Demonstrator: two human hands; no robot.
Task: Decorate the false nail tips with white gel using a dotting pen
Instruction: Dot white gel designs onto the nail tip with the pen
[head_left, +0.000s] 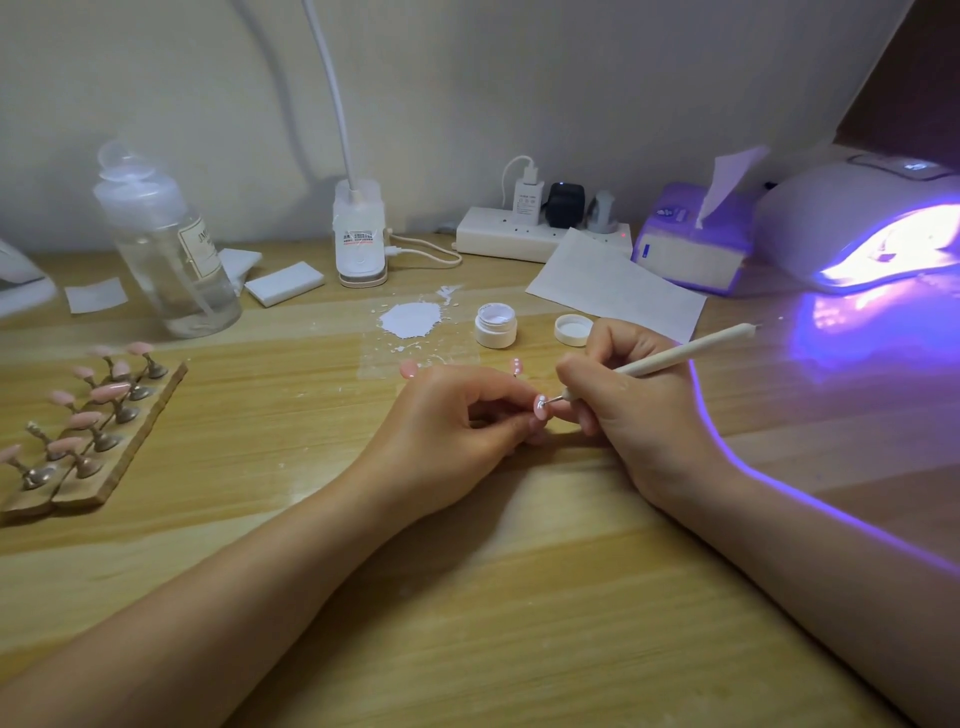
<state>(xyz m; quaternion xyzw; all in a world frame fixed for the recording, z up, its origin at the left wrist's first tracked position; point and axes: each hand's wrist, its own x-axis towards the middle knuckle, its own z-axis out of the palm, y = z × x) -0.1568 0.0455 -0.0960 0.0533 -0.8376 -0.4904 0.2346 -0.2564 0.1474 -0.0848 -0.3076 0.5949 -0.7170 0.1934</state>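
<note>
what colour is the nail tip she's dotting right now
Pale pink with white dots, seen in the head view: the nail tip in the left hand.

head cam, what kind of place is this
Probably a home nail-art desk: a lit UV curing lamp, pink false nail tips on a stand, and an open white gel pot on a wooden table.

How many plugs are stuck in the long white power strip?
3. A white charger with a cable on the left, a black adapter in the middle, a grey plug on the right, all along the white power strip. None seems hidden.
</note>
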